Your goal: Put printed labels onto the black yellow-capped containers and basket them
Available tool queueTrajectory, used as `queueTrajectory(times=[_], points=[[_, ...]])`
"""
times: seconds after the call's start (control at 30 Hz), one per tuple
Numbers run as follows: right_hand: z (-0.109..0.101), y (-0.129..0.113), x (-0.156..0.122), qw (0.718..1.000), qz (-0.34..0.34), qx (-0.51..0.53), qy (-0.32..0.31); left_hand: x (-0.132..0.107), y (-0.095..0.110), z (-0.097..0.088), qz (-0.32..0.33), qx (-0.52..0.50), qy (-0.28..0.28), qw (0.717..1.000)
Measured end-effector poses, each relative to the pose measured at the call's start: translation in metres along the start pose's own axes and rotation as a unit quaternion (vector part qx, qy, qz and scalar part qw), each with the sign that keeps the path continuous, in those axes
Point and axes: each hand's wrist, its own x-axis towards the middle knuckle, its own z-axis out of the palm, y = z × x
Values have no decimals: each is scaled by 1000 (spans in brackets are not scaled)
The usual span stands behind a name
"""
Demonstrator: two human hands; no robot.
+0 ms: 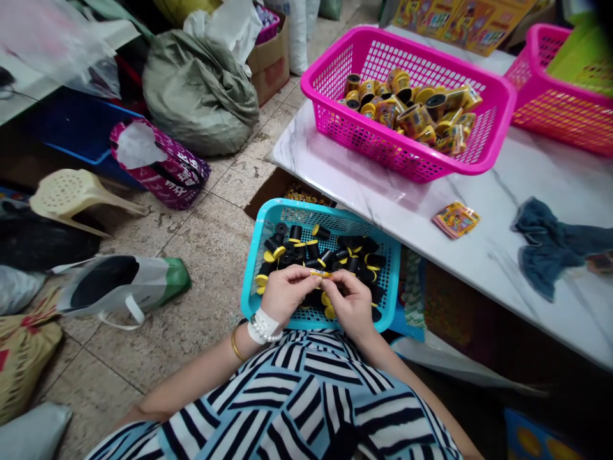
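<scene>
My left hand (285,292) and my right hand (352,301) meet over a turquoise basket (249,271). Between their fingertips is a small yellow-orange printed label (320,273), pinched from both sides. It is mostly covered by fingers, and I cannot tell if anything lies under it. Small black canisters (295,232) with yellow lids fill the basket below, lying at all angles. On the marble-look table to the right lies a short stack of similar printed labels (456,220).
A pink basket (500,137) of canisters with printed wraps (412,118) stands on the table (483,268). Another pink basket (562,121) and a denim piece (550,243) are farther right. Bags, a purple tote (160,163) and a plastic stool (67,191) crowd the left floor.
</scene>
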Motion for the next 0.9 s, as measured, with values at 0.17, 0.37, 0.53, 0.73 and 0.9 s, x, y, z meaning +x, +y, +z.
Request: queueTrajectory(times=[0.17,0.37,0.53,0.73,0.9], points=[[-9,-19,26,988,-14,44,-145,-7,13,-20,-15,-65,7,998],[40,-27,79,967,-180,-152,-97,-13,39,-54,6,-106,115,988],[79,-8,91,921,-238,-254,-174,-11,46,-63,-41,-154,103,982],[27,-8,77,993,-74,36,-80,0,39,-62,-57,-195,45,978],[-8,-21,54,956,35,282,-70,16,36,-42,-77,-222,8,972]])
